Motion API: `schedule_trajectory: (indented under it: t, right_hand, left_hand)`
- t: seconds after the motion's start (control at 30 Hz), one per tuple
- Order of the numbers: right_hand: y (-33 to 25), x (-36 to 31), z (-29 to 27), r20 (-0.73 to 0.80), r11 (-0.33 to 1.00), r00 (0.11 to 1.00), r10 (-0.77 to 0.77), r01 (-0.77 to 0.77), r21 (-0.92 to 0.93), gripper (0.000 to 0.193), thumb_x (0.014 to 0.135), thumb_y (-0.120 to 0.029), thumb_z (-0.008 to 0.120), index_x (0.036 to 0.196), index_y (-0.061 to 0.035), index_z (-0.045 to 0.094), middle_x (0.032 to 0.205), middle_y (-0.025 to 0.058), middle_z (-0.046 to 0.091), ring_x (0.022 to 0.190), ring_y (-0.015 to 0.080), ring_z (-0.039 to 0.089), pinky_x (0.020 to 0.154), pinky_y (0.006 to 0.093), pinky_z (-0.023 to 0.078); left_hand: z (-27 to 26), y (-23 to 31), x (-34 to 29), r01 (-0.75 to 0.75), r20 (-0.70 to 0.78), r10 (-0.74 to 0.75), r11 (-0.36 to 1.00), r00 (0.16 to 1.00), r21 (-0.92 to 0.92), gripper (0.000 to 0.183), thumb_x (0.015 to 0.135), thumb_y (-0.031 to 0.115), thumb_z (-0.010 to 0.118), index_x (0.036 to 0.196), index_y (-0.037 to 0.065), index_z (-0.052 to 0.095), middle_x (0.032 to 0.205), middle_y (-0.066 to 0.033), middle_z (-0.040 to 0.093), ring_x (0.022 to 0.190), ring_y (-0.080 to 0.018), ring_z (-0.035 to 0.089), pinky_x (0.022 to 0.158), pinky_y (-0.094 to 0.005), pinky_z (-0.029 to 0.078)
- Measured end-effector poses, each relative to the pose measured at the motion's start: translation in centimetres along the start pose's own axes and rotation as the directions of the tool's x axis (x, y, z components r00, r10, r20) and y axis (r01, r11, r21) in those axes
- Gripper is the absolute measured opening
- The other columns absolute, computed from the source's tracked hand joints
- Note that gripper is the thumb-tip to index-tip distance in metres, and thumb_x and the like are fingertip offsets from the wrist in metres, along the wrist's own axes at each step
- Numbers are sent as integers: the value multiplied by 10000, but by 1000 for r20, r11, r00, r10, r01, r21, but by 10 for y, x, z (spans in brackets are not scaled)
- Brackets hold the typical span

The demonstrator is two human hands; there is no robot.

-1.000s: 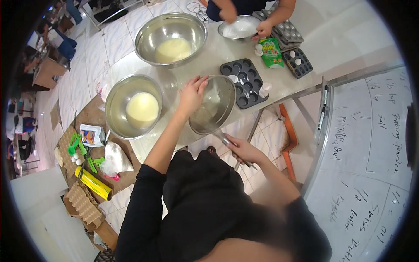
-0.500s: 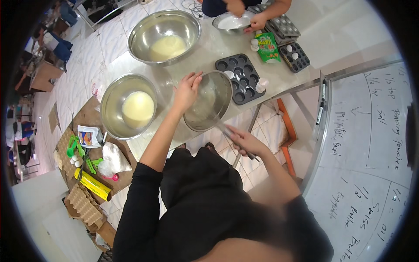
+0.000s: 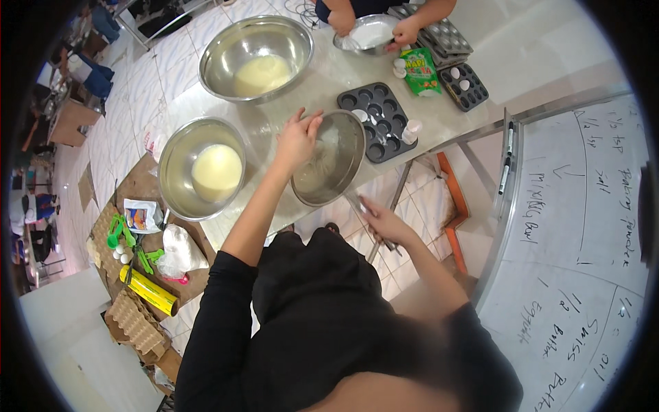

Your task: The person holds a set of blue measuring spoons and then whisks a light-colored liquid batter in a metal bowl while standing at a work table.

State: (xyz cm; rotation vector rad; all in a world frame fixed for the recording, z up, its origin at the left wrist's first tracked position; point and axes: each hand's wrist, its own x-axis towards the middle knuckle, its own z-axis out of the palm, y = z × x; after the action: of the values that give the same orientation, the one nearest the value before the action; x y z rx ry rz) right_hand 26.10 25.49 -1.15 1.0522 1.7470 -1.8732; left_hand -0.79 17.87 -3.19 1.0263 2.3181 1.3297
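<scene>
A steel mixing bowl (image 3: 349, 147) tilts at the near edge of the table, in front of me. My left hand (image 3: 299, 141) is closed on its left rim, with the thumb and fingers over the edge. A whisk (image 3: 354, 200) reaches into this bowl from the lower right, and my right hand (image 3: 383, 223) is wrapped round its handle. The whisk's wires blur inside the bowl, so its contents are hard to make out. On the left stands a steel bowl (image 3: 173, 161) with pale yellow batter (image 3: 217, 170). Farther back, a larger steel bowl (image 3: 221, 58) holds more pale yellow batter (image 3: 263, 74).
A dark muffin tin (image 3: 392, 108) with eggshells sits right of my bowl. Beyond it, another person's hands (image 3: 406, 31) work at a bowl of white stuff (image 3: 374, 33) beside a green pouch (image 3: 420, 72). A whiteboard (image 3: 549, 275) stands at right. A brown surface at left holds a yellow box (image 3: 149, 290).
The whisk and my right hand have shifted slightly, and the tilted bowl has turned a little under my left hand. The other person's left hand has moved left and down to their bowl.
</scene>
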Motion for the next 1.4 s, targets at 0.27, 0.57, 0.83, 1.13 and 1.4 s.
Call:
schedule_trajectory:
  t: [0.27,0.57,0.83,1.13,1.4]
  right_hand:
    - [4,-10,4,238,992,968,83,-102,69,512,961,-333,463,1438,-265,288,646,4,461,446,67,406,393,234,369]
    - [14,-11,2,190,927,982,6,-77,368,513,966,-336,448,1443,-278,269,638,-2,434,431,65,373,379,210,332]
    - [11,-2,24,10,971,997,82,-83,224,512,976,-322,421,1452,-281,237,637,1,417,432,56,351,371,217,331]
    - [-3,-9,29,225,968,971,83,-132,214,528,978,-351,413,1458,-235,224,643,-4,442,432,56,348,365,204,324]
    - [8,-15,19,323,927,946,23,-142,348,540,968,-347,446,1456,-277,226,688,21,464,436,64,356,377,208,337]
  left_hand:
    - [3,19,0,14,81,-32,975,996,221,338,930,423,441,1169,264,620,1366,-128,430,1267,-358,374,952,-702,258]
    - [6,14,0,32,73,-46,983,996,180,337,925,420,453,1162,253,624,1344,-122,455,1261,-343,380,959,-697,247]
    - [11,14,0,3,81,-17,985,997,172,332,925,415,459,1160,251,627,1336,-125,463,1250,-342,393,952,-693,257]
    - [7,1,6,-34,77,24,992,997,123,332,928,408,456,1158,244,630,1314,-130,489,1233,-345,419,931,-688,283]
    - [3,19,6,-88,124,44,925,991,369,369,947,400,423,1184,188,611,1300,-192,487,1143,-364,504,949,-421,406]
